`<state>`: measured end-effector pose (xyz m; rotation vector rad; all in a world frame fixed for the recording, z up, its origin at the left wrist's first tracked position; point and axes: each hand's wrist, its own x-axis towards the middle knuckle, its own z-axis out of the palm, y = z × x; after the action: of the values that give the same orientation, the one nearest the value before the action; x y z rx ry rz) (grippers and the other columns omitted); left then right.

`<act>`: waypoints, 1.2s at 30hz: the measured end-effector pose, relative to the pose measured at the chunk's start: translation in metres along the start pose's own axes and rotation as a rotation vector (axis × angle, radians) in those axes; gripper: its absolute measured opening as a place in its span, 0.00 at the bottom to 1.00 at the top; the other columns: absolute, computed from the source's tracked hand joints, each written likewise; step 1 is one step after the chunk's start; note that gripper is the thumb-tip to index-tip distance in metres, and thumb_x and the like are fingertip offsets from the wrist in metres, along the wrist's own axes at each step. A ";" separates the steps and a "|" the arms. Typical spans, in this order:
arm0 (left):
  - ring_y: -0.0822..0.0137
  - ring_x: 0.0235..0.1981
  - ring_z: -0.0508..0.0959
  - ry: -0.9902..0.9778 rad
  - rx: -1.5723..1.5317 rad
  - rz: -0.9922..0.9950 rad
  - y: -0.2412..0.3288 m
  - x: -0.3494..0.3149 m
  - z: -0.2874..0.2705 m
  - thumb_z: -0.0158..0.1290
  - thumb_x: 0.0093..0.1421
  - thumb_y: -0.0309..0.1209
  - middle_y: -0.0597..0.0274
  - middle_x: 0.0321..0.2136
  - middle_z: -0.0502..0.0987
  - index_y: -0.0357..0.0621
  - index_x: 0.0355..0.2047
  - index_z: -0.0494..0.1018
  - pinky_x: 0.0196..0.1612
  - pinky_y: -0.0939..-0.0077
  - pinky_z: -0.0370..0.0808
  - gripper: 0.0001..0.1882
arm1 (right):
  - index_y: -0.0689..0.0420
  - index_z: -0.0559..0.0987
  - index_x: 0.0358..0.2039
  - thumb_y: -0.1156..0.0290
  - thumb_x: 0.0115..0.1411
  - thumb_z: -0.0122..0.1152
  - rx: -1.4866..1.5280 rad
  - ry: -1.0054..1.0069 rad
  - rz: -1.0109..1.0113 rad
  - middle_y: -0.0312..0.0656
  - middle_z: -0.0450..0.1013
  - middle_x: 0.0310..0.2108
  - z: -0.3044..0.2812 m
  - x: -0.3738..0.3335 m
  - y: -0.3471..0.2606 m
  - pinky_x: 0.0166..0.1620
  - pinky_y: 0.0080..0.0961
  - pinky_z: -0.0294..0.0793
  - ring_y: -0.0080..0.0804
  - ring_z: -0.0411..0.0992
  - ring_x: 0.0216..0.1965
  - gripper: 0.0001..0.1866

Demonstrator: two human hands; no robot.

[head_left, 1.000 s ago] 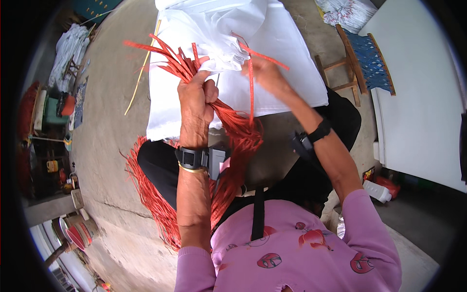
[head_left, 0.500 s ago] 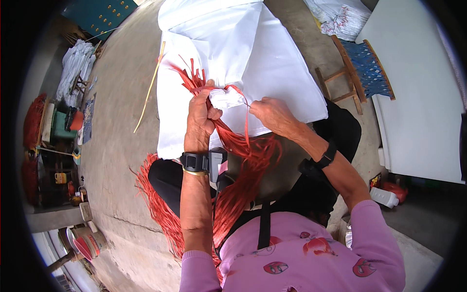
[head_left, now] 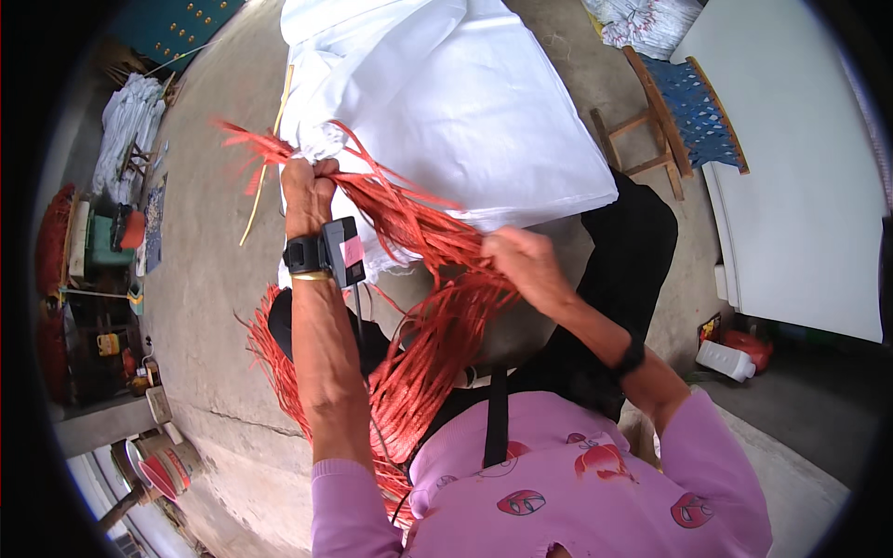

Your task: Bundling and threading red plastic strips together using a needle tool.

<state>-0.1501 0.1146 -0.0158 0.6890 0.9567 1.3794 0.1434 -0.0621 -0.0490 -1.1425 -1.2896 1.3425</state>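
A large bundle of red plastic strands (head_left: pixel 419 223) stretches between my two hands, its loose mass hanging over my lap. My left hand (head_left: pixel 309 193) is closed around the strands near their cut ends, beside a bunched-up part of the white woven sack (head_left: pixel 474 112). Whether its fingers also grip the sack is hidden. My right hand (head_left: pixel 528 268) is closed on the same bundle farther right, just off the sack's near edge. A black band with a small grey device (head_left: pixel 344 251) sits on my left wrist.
A thin yellow strip (head_left: pixel 272 167) lies along the sack's left side. At the right stand a wooden stool with a blue woven seat (head_left: pixel 698 116) and a white panel (head_left: pixel 800 167). A white jug (head_left: pixel 726 361) is on the floor. Buckets (head_left: pixel 167 460) stand at lower left.
My left hand has moved left with the strands and the bunched sack part. My right hand has gone from a single strand to the bundle, drawing it out to the right.
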 end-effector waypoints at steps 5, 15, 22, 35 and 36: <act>0.78 0.11 0.57 0.034 0.048 -0.225 -0.059 -0.047 0.055 0.44 0.57 0.28 0.69 0.18 0.69 0.39 0.32 0.72 0.13 0.84 0.52 0.09 | 0.56 0.72 0.24 0.59 0.61 0.47 0.254 0.220 -0.042 0.27 0.55 0.15 -0.029 0.052 -0.077 0.19 0.14 0.48 0.12 0.51 0.17 0.16; 0.75 0.15 0.65 0.360 -0.079 -0.043 -0.074 -0.036 0.005 0.45 0.55 0.24 0.62 0.22 0.73 0.37 0.31 0.71 0.17 0.81 0.59 0.06 | 0.49 0.61 0.21 0.67 0.64 0.43 1.257 0.060 0.420 0.25 0.50 0.14 -0.116 -0.079 -0.028 0.13 0.11 0.46 0.12 0.47 0.12 0.13; 0.76 0.15 0.63 0.226 -0.123 -0.116 -0.094 -0.052 -0.003 0.44 0.58 0.27 0.67 0.22 0.72 0.39 0.31 0.71 0.17 0.81 0.57 0.07 | 0.55 0.72 0.26 0.61 0.63 0.47 -0.085 1.105 0.304 0.30 0.66 0.19 -0.295 -0.218 -0.042 0.13 0.13 0.41 0.13 0.46 0.11 0.14; 0.81 0.09 0.54 0.157 0.115 -0.299 -0.053 -0.084 0.048 0.52 0.58 0.34 0.76 0.11 0.60 0.44 0.23 0.72 0.11 0.81 0.47 0.09 | 0.59 0.76 0.29 0.55 0.55 0.56 -0.377 -0.280 0.394 0.31 0.66 0.17 0.026 0.116 -0.057 0.21 0.20 0.59 0.17 0.61 0.18 0.18; 0.81 0.09 0.55 0.218 0.180 -0.317 -0.046 -0.098 0.040 0.52 0.58 0.35 0.76 0.11 0.61 0.44 0.24 0.72 0.11 0.82 0.47 0.09 | 0.59 0.76 0.27 0.57 0.53 0.58 -0.289 -0.295 0.402 0.31 0.66 0.17 0.051 0.128 -0.054 0.18 0.19 0.56 0.16 0.60 0.16 0.16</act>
<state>-0.0869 0.0187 -0.0216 0.4983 1.3154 1.1102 0.0753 0.0581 0.0030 -1.5037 -1.5594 1.7062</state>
